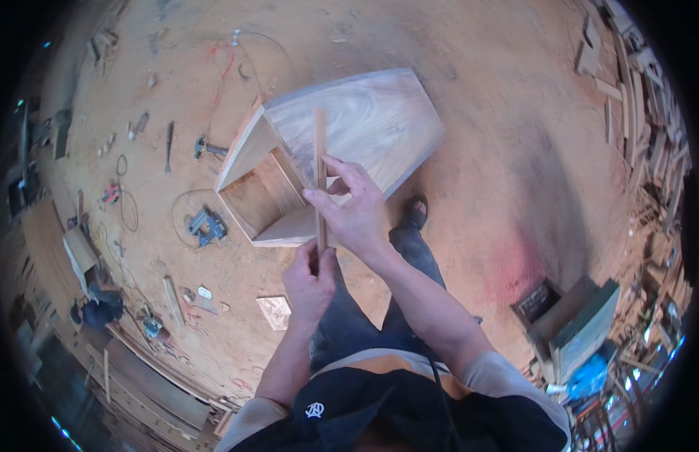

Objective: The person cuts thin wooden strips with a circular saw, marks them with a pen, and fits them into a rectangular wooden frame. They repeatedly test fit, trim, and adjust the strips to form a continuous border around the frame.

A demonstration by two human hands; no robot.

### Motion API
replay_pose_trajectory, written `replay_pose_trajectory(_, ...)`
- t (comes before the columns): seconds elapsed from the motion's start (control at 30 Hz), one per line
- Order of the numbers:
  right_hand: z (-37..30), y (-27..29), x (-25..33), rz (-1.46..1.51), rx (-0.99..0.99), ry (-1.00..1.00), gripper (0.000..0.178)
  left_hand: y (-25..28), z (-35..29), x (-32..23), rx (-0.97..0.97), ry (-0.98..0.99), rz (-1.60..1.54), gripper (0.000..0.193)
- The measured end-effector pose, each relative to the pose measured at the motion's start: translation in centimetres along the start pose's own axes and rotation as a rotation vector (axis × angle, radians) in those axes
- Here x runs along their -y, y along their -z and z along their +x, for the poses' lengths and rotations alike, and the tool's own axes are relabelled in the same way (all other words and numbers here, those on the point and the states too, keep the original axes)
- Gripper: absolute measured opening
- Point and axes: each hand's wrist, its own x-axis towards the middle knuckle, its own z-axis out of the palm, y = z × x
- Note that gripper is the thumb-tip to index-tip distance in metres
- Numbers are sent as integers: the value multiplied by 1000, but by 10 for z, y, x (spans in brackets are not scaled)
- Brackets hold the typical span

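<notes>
A narrow wooden strip (pixel 320 139) is held upright in the view, over a wooden cabinet (pixel 387 113) that lies on the ground. My left hand (pixel 310 279) pinches the strip's near end. Higher up, my right hand (pixel 349 203) grips it between thumb and fingers, around its middle. The cabinet's open end faces left and shows a hollow inside with a wooden panel (pixel 260 192). Its broad pale side lies uppermost, beyond my right hand. The strip passes in front of the cabinet's edge; whether it touches the cabinet I cannot tell.
Left of the cabinet lie a blue nail gun (pixel 206 224), a hammer (pixel 210 148) and a dark bar-shaped tool (pixel 169 147). Hoses and cords trail over the ground. A wooden offcut (pixel 275 312) is near my feet. Wood scraps (pixel 635 113) pile along the right, and a dark box (pixel 564 324) stands at lower right.
</notes>
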Motion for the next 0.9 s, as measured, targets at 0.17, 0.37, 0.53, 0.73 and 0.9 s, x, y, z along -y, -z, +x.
replay_pose_trajectory(0.17,48,4,-31,45,149,110,32,-64,16,-33,-218,-63,210,28)
replay_pose_trajectory(0.37,76,-33,-55,9,161,236,31,-80,55,-17,-375,9,300,28)
replay_pose_trajectory(0.53,74,-52,-61,-19,57,318,32,-83,70,-7,-398,73,265,31)
replay_pose_trajectory(0.73,77,-61,-64,-9,29,310,35,-85,72,-3,-389,80,177,35)
replay_pose_trajectory(0.9,77,-63,-66,-17,14,340,34,-88,72,2,-394,-12,219,37)
